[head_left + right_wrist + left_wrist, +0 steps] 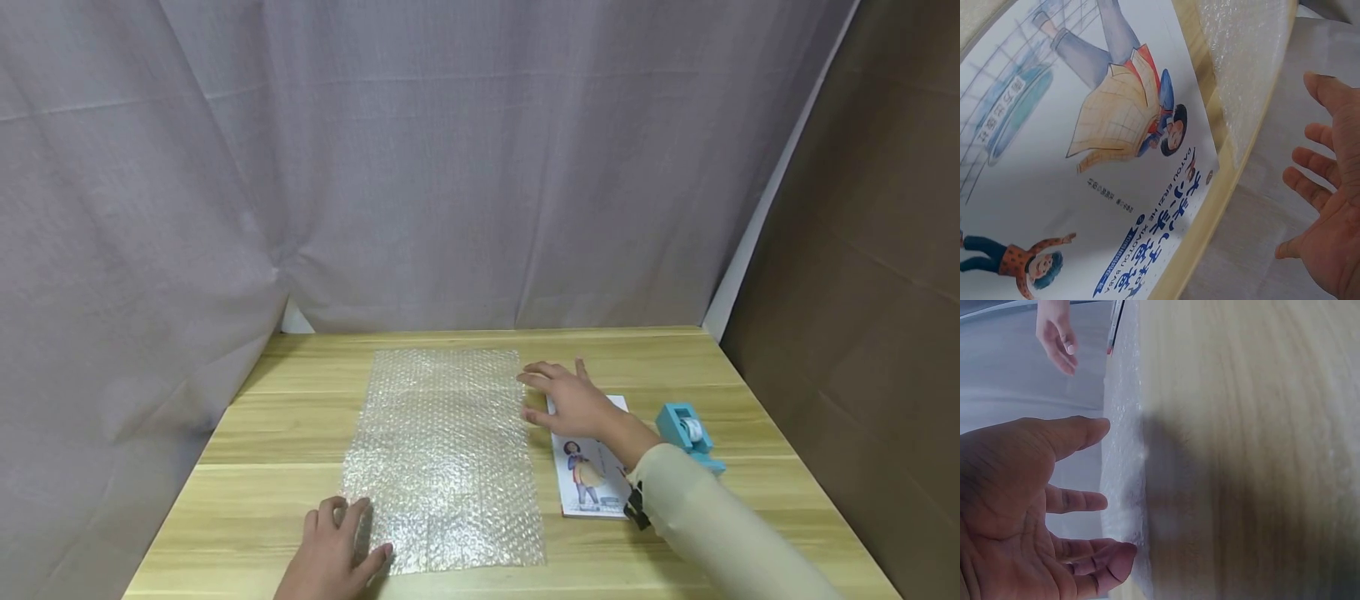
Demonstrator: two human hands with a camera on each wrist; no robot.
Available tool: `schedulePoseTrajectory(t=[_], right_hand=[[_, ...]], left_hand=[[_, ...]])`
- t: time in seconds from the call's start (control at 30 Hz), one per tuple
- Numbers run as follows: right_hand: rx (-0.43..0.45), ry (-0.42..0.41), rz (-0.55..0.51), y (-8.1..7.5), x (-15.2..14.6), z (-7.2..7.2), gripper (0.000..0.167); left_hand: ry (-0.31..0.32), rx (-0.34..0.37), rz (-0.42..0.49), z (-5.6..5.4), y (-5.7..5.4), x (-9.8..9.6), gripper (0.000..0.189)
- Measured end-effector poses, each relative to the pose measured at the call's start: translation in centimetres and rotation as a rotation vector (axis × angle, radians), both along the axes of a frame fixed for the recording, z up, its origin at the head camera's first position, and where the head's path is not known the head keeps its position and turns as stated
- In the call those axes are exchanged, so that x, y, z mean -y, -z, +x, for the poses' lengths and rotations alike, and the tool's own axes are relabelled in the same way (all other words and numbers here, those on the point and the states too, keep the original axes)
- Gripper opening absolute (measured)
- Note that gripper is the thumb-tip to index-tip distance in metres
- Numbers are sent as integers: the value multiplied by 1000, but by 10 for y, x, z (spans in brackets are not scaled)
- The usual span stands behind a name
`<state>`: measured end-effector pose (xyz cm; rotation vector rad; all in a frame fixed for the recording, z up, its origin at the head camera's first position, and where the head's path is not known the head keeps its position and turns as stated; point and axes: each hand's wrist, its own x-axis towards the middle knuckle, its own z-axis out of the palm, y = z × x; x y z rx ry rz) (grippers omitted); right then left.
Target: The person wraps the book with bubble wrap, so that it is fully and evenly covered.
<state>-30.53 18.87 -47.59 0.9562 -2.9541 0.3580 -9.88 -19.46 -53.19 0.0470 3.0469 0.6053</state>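
A sheet of clear bubble wrap (442, 450) lies flat on the wooden table. My left hand (330, 550) is at its near left corner, fingers spread and loosely bent; in the left wrist view the fingertips (1124, 559) are close to the wrap's edge, and whether they touch it I cannot tell. My right hand (573, 404) hovers by the wrap's right edge with fingers apart, holding nothing. Under the right wrist lies a white book (588, 483) with cartoon figures and blue lettering on its cover, partly hidden by the hand and forearm.
A blue tape dispenser (678, 427) with a roll of tape stands right of the book, partly behind the right forearm. Grey cloth (420, 183) hangs behind the table (285, 433), and a brown panel (862, 333) borders its right side.
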Motion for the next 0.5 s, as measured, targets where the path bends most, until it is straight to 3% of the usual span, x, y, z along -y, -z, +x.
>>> schedulePoseTrajectory(t=[0.5], right_hand=[[48, -21, 23, 10, 13, -6, 68]], left_hand=[[-9, 13, 0, 1, 4, -1, 77]])
